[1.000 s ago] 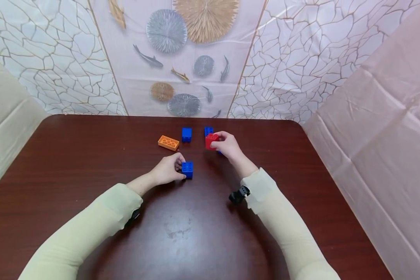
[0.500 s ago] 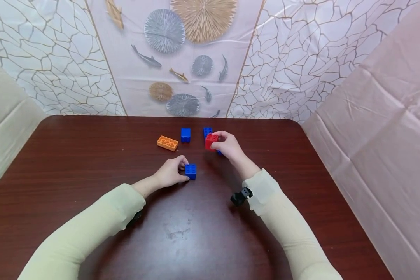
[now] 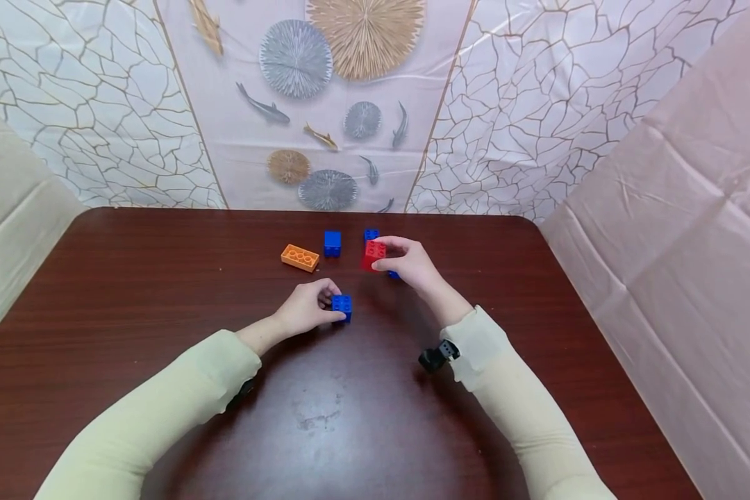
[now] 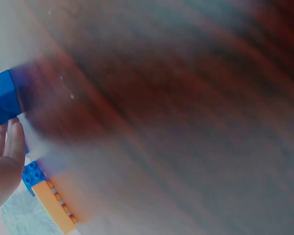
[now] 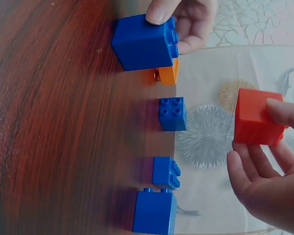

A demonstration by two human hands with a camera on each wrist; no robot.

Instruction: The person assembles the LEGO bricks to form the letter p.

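Observation:
My left hand (image 3: 303, 305) grips a blue toy brick (image 3: 342, 305) at the middle of the table, its studs facing up. The right wrist view shows the thumb pressed on the side of this brick (image 5: 142, 44). My right hand (image 3: 414, 264) pinches a red brick (image 3: 373, 255) between thumb and fingers, farther back and to the right. In the right wrist view the red brick (image 5: 257, 117) is held off the table. Only part of the left hand (image 4: 7, 156) and its brick appears at the edge of the left wrist view.
An orange brick (image 3: 300, 257) lies with its hollow underside showing, left of a blue brick (image 3: 332, 244) turned studs-down. Another blue brick (image 3: 371, 235) stands behind the red one. A further blue brick (image 3: 393, 274) is mostly hidden by the right hand. Patterned cloth (image 3: 325, 104) hangs behind the table.
My left hand has slid the blue brick slightly to the right. My right hand, still holding the red brick, has shifted a little left.

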